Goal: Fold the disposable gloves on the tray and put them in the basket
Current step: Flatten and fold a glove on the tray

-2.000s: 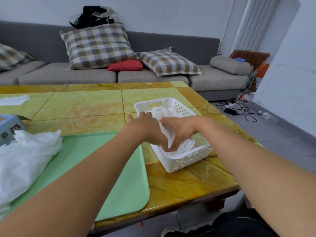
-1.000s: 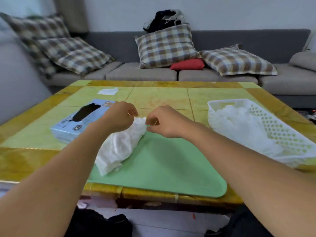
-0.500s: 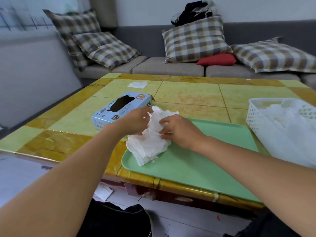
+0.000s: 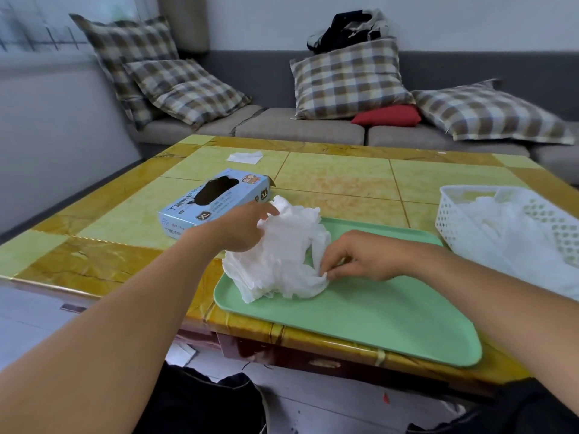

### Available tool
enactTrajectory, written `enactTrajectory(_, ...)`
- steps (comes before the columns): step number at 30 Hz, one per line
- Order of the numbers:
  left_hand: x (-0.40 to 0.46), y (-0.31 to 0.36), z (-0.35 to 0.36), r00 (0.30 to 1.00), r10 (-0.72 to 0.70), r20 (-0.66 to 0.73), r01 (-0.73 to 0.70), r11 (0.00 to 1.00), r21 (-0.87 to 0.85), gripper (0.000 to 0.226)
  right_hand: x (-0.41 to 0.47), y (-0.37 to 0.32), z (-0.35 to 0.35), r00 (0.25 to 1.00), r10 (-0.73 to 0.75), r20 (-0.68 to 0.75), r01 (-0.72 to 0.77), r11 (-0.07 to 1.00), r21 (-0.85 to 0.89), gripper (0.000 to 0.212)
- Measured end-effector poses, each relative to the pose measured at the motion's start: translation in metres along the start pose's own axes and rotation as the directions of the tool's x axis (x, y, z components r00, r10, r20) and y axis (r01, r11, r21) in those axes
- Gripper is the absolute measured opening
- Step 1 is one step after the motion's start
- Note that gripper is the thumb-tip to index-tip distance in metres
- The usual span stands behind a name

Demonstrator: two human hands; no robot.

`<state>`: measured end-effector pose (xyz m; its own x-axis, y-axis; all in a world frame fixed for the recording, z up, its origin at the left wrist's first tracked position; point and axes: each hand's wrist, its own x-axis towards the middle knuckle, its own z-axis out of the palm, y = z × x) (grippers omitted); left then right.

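Blue glove box [image 4: 216, 202] beside tray [image 4: 376, 314], white basket [image 4: 451, 220] right

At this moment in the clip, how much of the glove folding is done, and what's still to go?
Done: the white basket at the right already holds a heap of white gloves. In hand: the left hand holds the top of the pile of gloves on the green tray, while the right hand pinches its lower edge. Left: that whole pile looks crumpled, so it needs folding and moving over.
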<state>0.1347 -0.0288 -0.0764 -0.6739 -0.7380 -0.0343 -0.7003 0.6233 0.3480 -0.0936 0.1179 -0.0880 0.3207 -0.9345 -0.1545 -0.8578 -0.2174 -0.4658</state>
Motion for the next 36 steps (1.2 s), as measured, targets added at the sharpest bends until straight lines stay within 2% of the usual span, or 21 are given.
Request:
enactTrajectory(1, 0.0, 0.001, -0.001, 1.0, -0.006, -0.002, 0.006, 1.0, 0.016, 0.055, -0.007, 0.001, -0.006, 0.999, 0.029, 0.021, -0.031, 0.997, 0.076, 0.015)
enactTrajectory(3, 0.0, 0.008, -0.007, 0.999, 0.004, -0.034, -0.002, 0.998, 0.066, 0.063, -0.019, 0.003, -0.014, 0.997, 0.071, -0.003, -0.064, 0.921, 0.385, 0.017)
enactTrajectory(4, 0.0, 0.013, -0.012, 0.997, 0.037, -0.063, -0.032, 0.997, 0.066, 0.068, -0.025, 0.003, -0.017, 0.991, 0.117, -0.059, -0.06, 0.804, 0.592, 0.017)
enactTrajectory(6, -0.004, 0.028, -0.024, 0.99, 0.119, -0.079, -0.124, 0.991, -0.054, 0.074, -0.032, 0.004, -0.023, 0.968, 0.219, -0.125, 0.017, 0.436, 0.9, 0.018)
enactTrajectory(8, -0.011, 0.057, -0.029, 0.975, 0.223, 0.023, -0.201, 0.915, -0.351, 0.075, -0.042, 0.006, -0.032, 0.963, 0.24, -0.12, 0.096, 0.11, 0.989, 0.033)
enactTrajectory(9, -0.015, 0.07, -0.027, 0.957, 0.281, 0.076, -0.212, 0.85, -0.482, 0.073, -0.046, 0.003, -0.036, 0.966, 0.241, -0.097, 0.102, -0.008, 0.995, 0.036)
enactTrajectory(10, -0.016, 0.084, -0.023, 0.937, 0.335, 0.096, -0.228, 0.799, -0.557, 0.071, -0.051, 0.003, -0.04, 0.966, 0.245, -0.081, 0.104, -0.081, 0.991, 0.036)
enactTrajectory(12, -0.015, 0.105, -0.013, 0.925, 0.379, 0.037, -0.269, 0.718, -0.642, 0.063, -0.056, 0.001, -0.041, 0.973, 0.222, -0.058, 0.095, -0.16, 0.982, 0.036)
enactTrajectory(15, -0.01, 0.128, -0.013, 0.928, 0.367, -0.069, -0.275, 0.547, -0.79, 0.047, -0.062, 0.005, -0.037, 0.977, 0.213, -0.031, 0.066, -0.158, 0.985, 0.038)
enactTrajectory(18, -0.006, 0.132, -0.019, 0.906, 0.42, 0.056, -0.175, 0.491, -0.853, 0.058, -0.068, 0.009, -0.034, 0.968, 0.252, -0.016, 0.052, -0.139, 0.989, 0.043)
enactTrajectory(21, -0.005, 0.134, -0.018, 0.855, 0.458, 0.244, -0.066, 0.562, -0.824, 0.048, -0.075, 0.012, -0.035, 0.959, 0.285, -0.001, 0.059, -0.194, 0.979, 0.043)
enactTrajectory(24, -0.002, 0.137, -0.014, 0.904, 0.335, 0.265, -0.019, 0.652, -0.758, 0.029, -0.079, 0.02, -0.036, 0.957, 0.292, -0.006, 0.073, -0.22, 0.973, 0.046)
enactTrajectory(26, 0.001, 0.137, -0.013, 0.928, 0.275, 0.251, -0.002, 0.677, -0.736, 0.028, -0.081, 0.024, -0.037, 0.961, 0.278, 0.001, 0.055, -0.193, 0.98, 0.047)
enactTrajectory(28, 0.004, 0.138, -0.012, 0.95, 0.25, 0.189, -0.009, 0.624, -0.782, 0.028, -0.082, 0.023, -0.038, 0.967, 0.253, 0.013, 0.01, -0.091, 0.996, 0.045)
enactTrajectory(31, 0.003, 0.146, -0.015, 0.969, 0.245, 0.027, -0.11, 0.527, -0.842, 0.02, -0.085, 0.016, -0.04, 0.973, 0.227, -0.03, -0.005, 0.154, 0.988, 0.068)
enactTrajectory(34, 0.0, 0.156, -0.021, 0.959, 0.273, -0.074, -0.222, 0.561, -0.797, 0.022, -0.083, 0.003, -0.042, 0.926, 0.267, -0.266, 0.137, 0.42, 0.897, 0.063)
enactTrajectory(36, -0.003, 0.162, -0.024, 0.953, 0.28, -0.115, -0.268, 0.605, -0.75, 0.022, -0.078, -0.005, -0.044, 0.828, 0.341, -0.445, 0.197, 0.565, 0.801, 0.045)
